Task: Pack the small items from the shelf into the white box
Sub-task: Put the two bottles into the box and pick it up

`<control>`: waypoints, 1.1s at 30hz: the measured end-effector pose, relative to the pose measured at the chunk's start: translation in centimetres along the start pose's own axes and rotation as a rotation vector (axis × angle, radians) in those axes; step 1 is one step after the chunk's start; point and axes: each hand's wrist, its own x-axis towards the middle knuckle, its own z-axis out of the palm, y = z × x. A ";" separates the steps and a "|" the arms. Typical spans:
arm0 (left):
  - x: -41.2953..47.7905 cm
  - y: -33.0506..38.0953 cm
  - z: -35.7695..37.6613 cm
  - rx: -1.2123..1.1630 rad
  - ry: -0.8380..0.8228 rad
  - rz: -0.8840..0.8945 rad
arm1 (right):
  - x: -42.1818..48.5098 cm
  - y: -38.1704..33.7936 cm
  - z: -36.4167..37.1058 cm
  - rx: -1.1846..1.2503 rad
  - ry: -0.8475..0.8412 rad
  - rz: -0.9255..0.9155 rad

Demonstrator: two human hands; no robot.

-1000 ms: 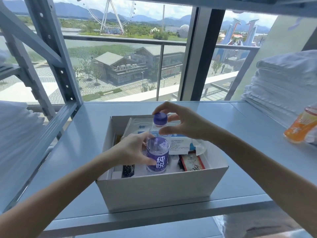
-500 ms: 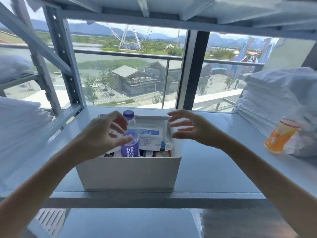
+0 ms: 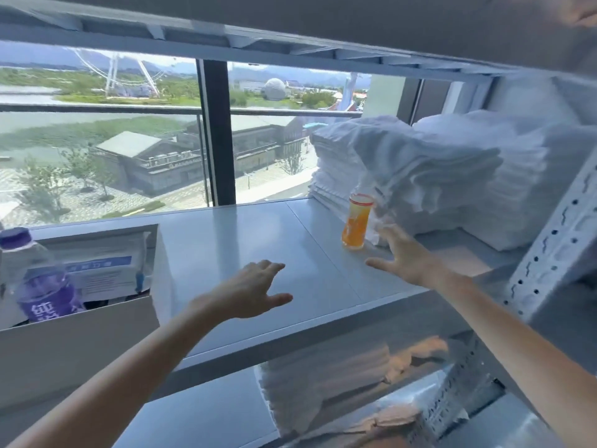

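The white box stands on the grey shelf at the far left. Inside it a purple-capped water bottle stands upright in front of a white packet with a blue label. An orange drink bottle stands upright further right, against the stacked white towels. My right hand hovers open just right of and below that orange bottle, not touching it. My left hand is open above the bare shelf between the box and the bottle.
Stacks of folded white towels fill the right end of the shelf. A perforated metal upright stands at the right front. Another shelf board runs close overhead, and wrapped linen lies on the level below. A window is behind.
Both hands have let go of the water bottle, which now stands in the box. The view has swung right, and both hands have moved right toward the orange bottle.
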 end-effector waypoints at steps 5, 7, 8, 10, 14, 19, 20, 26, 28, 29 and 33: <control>6.8 1.6 4.7 0.105 -0.093 -0.030 | 0.7 4.9 0.3 -0.078 -0.015 0.120; 9.1 1.4 6.0 0.139 -0.097 -0.029 | 2.0 5.9 0.5 -0.081 -0.005 0.124; 10.1 1.2 6.5 0.139 -0.107 -0.029 | 2.7 6.1 0.6 -0.072 0.006 0.114; 12.2 0.8 7.4 0.112 -0.119 -0.034 | 4.5 6.1 0.6 -0.039 0.033 0.080; 16.7 -0.2 8.3 0.083 -0.102 -0.026 | 9.0 6.3 0.4 -0.024 0.025 0.047; 22.4 -0.3 9.0 0.047 -0.124 -0.015 | 13.9 7.5 -0.5 -0.042 0.047 0.085; 23.4 -0.3 9.2 0.032 -0.118 -0.014 | 14.7 7.9 -0.7 -0.043 0.051 0.092; 29.1 0.8 9.9 -0.055 -0.101 -0.014 | 17.9 10.1 -0.7 -0.164 0.081 0.112; 31.2 1.3 9.4 -0.178 -0.053 -0.055 | 18.3 10.7 -0.8 -0.201 0.098 0.091; 32.2 1.7 9.1 -0.252 -0.020 -0.077 | 18.5 11.0 -0.9 -0.207 0.095 0.077; 36.0 4.2 8.3 -0.577 0.110 -0.105 | 18.8 12.1 -1.1 -0.205 0.071 0.014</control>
